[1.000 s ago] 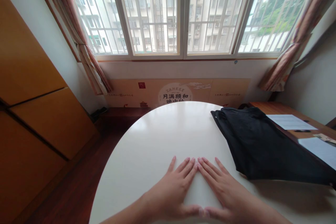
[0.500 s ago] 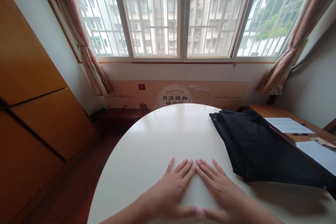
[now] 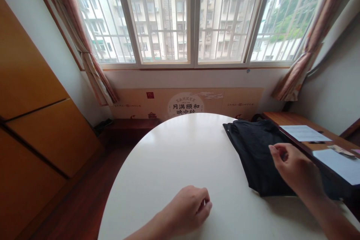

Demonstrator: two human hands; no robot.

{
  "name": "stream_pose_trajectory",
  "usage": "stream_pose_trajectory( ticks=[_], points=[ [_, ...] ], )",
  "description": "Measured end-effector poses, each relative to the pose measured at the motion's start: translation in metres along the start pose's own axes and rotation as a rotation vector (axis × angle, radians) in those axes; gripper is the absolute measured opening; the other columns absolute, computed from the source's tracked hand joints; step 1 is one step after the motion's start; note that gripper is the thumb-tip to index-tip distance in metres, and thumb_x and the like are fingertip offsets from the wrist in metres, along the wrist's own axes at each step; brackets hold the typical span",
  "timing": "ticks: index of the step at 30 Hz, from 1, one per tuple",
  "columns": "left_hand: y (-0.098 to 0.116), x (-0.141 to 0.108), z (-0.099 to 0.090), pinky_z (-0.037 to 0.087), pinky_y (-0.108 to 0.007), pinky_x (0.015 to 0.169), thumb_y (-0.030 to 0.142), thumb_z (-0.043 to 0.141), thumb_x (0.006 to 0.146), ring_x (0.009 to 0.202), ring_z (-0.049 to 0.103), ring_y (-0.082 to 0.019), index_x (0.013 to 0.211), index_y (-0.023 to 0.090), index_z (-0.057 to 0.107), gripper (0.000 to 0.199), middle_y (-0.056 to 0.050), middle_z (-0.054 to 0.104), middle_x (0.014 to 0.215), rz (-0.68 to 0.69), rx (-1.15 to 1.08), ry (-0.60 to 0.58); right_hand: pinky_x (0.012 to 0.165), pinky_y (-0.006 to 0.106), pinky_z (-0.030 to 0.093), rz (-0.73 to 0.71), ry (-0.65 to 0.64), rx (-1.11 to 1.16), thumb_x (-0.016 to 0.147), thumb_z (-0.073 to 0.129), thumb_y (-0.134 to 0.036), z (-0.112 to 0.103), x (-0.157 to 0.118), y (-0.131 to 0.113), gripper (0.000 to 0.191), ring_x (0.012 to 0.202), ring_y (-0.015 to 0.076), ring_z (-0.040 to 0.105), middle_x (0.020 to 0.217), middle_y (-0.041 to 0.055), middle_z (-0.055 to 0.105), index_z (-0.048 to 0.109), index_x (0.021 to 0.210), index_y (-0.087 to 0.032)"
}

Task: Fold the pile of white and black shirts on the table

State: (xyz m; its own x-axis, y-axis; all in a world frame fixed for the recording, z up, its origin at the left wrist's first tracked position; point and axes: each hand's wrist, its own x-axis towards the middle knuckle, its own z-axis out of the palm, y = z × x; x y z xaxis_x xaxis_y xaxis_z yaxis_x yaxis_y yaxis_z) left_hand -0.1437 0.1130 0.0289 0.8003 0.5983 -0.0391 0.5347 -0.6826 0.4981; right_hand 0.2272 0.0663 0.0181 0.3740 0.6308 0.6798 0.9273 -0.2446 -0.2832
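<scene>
Head view:
1. Black cloth (image 3: 253, 157) lies on the white round surface (image 3: 174, 150), toward its right side.
2. Right hand (image 3: 295, 167) arches over the cloth's right part, fingers curled together; contact is hard to tell.
3. Left hand (image 3: 185, 206) sits low over the surface, well apart from the cloth, fingers loosely curled together.

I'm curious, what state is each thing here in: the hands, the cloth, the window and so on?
Left hand: curled loosely, empty, low over the table.
Right hand: fingers curled, above the cloth's edge.
Black cloth: lying folded.
White table: round, bearing the cloth.
Window: shut.
Curtains: tied back.
</scene>
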Motion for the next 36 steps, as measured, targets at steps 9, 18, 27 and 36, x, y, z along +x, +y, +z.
stream_pose_trajectory(
  ticks=[9,18,27,36],
  points=[
    [-0.002,0.0,-0.001,0.046,-0.026,0.069,0.026,0.05,0.097,0.073,0.066,-0.016,0.088,0.022,0.063,0.017,0.0,0.074,0.08,0.038,0.045,-0.008,0.061,0.043,0.044,0.126,-0.338,-0.23,0.101,0.039,-0.048,0.014,0.02,0.032,0.041,0.074,0.0344,0.07,0.096,0.015,0.076,0.071,0.091,-0.023],
    [-0.004,-0.012,-0.01,0.05,-0.027,0.069,0.035,0.057,0.095,0.072,0.071,-0.017,0.095,0.022,0.061,0.014,0.0,0.077,0.081,0.014,-0.149,0.014,0.075,0.039,0.05,-0.158,-0.13,0.105,0.101,0.045,-0.048,-0.024,0.065,-0.103,0.044,0.084,0.0308,0.072,0.091,0.0124,0.078,0.078,0.094,-0.021],
    [-0.011,-0.014,-0.018,0.059,-0.041,0.088,0.047,0.069,0.09,0.103,0.074,-0.026,0.121,0.021,0.055,0.042,-0.009,0.073,0.118,-0.099,-0.425,0.394,0.045,0.028,0.049,0.12,-0.431,0.93,0.085,0.071,-0.07,-0.017,0.045,-0.227,0.055,0.047,0.0164,0.057,0.055,-0.0008,0.06,0.078,0.082,-0.016],
    [-0.021,-0.003,-0.029,0.057,-0.042,0.105,0.028,0.045,0.105,0.126,0.063,-0.025,0.138,0.021,0.056,0.036,-0.012,0.064,0.137,0.085,-0.629,0.54,0.068,0.029,0.064,0.171,-0.71,1.414,0.083,0.084,-0.052,-0.029,0.021,-0.246,0.038,0.072,0.0165,0.071,0.086,0.0023,0.077,0.081,0.104,-0.02]
  ],
)
